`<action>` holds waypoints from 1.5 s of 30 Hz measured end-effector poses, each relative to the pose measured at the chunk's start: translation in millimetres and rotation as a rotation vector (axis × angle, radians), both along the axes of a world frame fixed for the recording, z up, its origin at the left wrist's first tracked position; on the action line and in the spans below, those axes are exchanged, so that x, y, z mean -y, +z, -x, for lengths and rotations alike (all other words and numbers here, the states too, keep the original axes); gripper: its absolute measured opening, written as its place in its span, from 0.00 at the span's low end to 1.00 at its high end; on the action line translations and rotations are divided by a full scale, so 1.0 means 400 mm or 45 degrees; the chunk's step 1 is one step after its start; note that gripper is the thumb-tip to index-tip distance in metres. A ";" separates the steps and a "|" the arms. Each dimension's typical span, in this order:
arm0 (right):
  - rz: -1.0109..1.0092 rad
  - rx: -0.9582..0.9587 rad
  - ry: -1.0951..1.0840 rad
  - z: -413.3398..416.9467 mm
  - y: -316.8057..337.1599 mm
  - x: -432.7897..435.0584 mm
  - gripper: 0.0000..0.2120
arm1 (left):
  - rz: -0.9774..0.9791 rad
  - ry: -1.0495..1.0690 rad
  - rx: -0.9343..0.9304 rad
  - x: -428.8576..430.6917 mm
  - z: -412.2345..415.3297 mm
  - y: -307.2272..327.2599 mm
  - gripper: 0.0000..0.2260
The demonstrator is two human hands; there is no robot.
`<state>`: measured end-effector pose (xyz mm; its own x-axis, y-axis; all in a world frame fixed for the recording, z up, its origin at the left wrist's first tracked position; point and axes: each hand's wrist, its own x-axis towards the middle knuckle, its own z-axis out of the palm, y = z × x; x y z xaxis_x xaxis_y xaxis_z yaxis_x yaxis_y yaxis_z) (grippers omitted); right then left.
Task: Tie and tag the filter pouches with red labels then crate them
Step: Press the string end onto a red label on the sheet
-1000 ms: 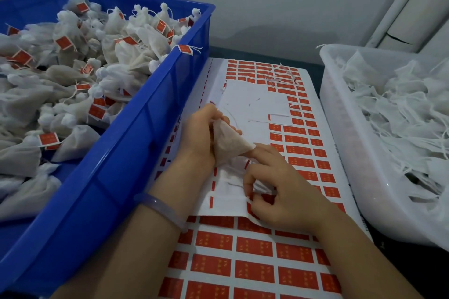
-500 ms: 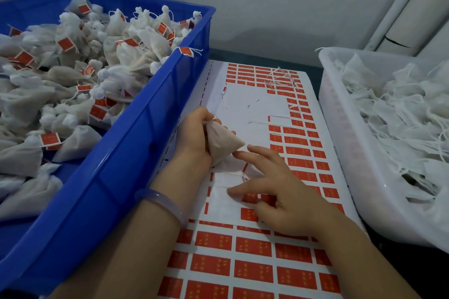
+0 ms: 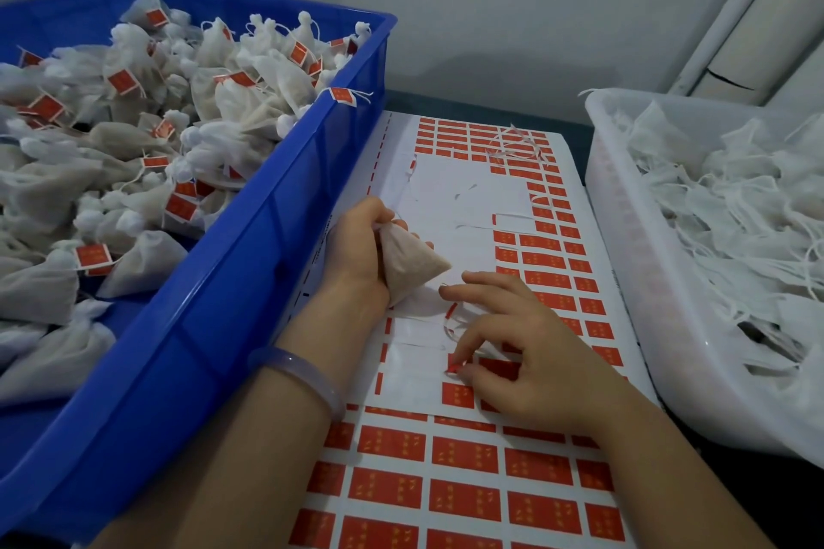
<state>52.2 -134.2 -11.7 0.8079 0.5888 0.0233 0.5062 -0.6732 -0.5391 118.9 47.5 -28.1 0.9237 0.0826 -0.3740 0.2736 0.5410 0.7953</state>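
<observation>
Left hand (image 3: 356, 250) grips pouch (image 3: 410, 265) over sheet (image 3: 446, 192). Crate (image 3: 223, 303) of tagged pouches (image 3: 133, 192) left of grip. Tub (image 3: 615, 236) of loose pouches (image 3: 735, 214) right of grip. Right hand (image 3: 526, 352) just before grip, pinching label (image 3: 455, 366) on sheet.

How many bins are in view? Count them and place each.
2. The blue crate of tagged pouches sits left of the label sheet; the white bin of untagged pouches sits right of it. No others show.

Beige filled pouch (image 3: 412, 265) over red-label sheet (image 3: 466, 495), beside blue crate (image 3: 214, 325).
</observation>
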 end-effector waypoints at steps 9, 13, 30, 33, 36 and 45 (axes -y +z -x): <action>-0.033 -0.044 0.008 0.019 0.011 -0.003 0.02 | -0.034 -0.006 0.013 0.000 -0.005 -0.005 0.03; -0.047 -0.090 -0.054 0.010 0.013 0.002 0.05 | -0.013 0.004 0.005 0.000 -0.004 -0.002 0.03; 0.150 -0.183 -0.065 -0.008 0.021 -0.019 0.12 | -0.013 0.022 0.004 0.007 -0.001 0.003 0.03; 0.187 -0.178 -0.050 -0.008 0.024 -0.022 0.12 | -0.025 0.018 0.005 0.006 -0.001 0.001 0.02; 0.207 -0.171 -0.042 -0.007 0.023 -0.022 0.12 | -0.022 0.017 0.005 0.005 0.000 0.000 0.02; 0.158 -0.201 -0.056 -0.004 0.023 -0.022 0.13 | -0.082 0.024 0.018 0.008 0.002 -0.001 0.01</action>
